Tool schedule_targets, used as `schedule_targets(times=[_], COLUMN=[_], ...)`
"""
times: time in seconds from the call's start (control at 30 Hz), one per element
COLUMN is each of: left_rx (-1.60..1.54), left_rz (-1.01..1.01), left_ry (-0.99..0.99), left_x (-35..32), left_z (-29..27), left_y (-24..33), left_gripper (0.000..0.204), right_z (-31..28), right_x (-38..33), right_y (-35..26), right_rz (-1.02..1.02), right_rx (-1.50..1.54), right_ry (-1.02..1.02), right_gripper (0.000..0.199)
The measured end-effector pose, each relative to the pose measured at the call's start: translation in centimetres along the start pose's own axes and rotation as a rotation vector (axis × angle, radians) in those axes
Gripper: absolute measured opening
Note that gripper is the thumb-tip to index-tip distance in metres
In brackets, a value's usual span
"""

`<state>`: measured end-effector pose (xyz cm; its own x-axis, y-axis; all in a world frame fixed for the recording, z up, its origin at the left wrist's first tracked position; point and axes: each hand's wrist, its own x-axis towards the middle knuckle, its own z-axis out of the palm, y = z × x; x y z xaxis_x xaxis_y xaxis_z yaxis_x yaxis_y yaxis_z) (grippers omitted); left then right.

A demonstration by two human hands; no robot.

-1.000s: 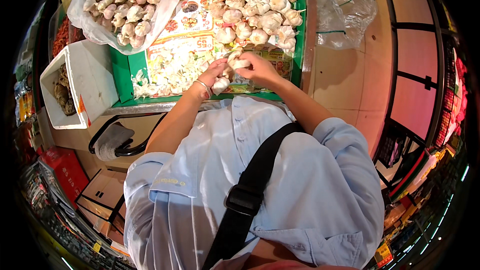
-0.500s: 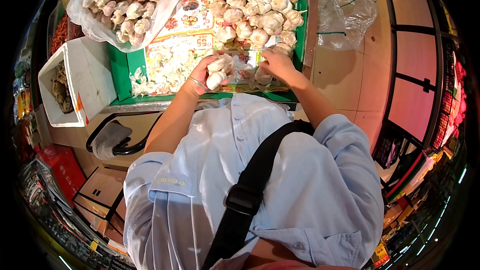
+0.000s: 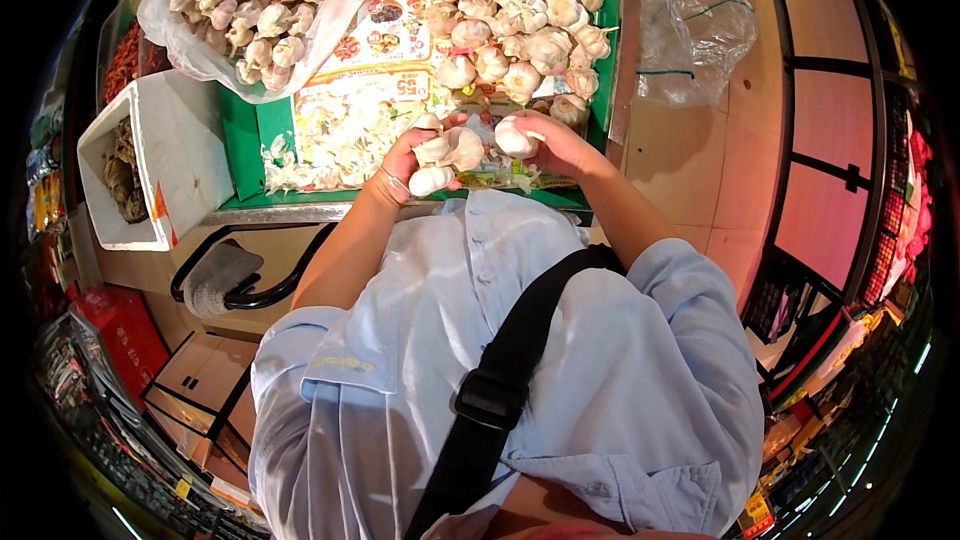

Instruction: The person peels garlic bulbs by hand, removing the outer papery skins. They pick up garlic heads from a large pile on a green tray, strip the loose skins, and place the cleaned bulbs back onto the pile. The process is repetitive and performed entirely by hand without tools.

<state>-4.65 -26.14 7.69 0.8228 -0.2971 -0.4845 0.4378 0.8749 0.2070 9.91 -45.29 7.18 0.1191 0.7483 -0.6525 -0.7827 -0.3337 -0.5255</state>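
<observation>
My left hand (image 3: 402,162) cradles several white garlic bulbs (image 3: 447,155) in its curled fingers, close to the near edge of the green display bin (image 3: 245,155). Just to the right, my right hand (image 3: 562,143) grips a single garlic bulb (image 3: 516,138) between thumb and fingers, a small gap from the left hand's bulbs. Beyond my hands a heap of loose garlic (image 3: 525,15) covers the right part of the bin. Papery garlic skins (image 3: 335,140) lie over printed sheets (image 3: 385,45) on the left.
A clear plastic bag (image 3: 330,35) full of garlic sits at the far left of the bin. Beside it stands a white foam box (image 3: 185,140) with brownish contents. Empty clear bags (image 3: 700,40) lie to the right. A black-framed chair (image 3: 225,275) with a grey cloth is at the near left.
My right hand has come up from the bin's right side with a garlic bulb and moved left, closer to my left hand. The left hand keeps its bulbs, turned slightly.
</observation>
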Motion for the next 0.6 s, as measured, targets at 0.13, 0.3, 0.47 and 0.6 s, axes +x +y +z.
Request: schedule_targets(times=[0.13,0.3,0.47,0.6], left_rx=[-0.063,-0.112,-0.260,-0.316], left_rz=[0.022,0.092,0.047,-0.027], left_ry=[-0.230,-0.233,-0.400,-0.398], left_x=[0.7,1.0,1.6,3.0], left_z=[0.4,1.7,2.4,1.2], left_y=[0.0,1.0,1.8,1.9], left_gripper=[0.068,0.068,0.056,0.063], right_z=[2.3,3.8,5.5,5.0], right_x=[1.6,2.4,2.1,3.0], right_y=[0.2,-1.0,-2.9,-2.3], right_rz=[-0.300,-0.451,-0.486,-0.488], right_rx=[0.139,-0.111,-0.257,-0.241], right_ry=[-0.040,-0.091,-0.029,0.091], right_gripper=[0.032,0.037,0.036,0.043])
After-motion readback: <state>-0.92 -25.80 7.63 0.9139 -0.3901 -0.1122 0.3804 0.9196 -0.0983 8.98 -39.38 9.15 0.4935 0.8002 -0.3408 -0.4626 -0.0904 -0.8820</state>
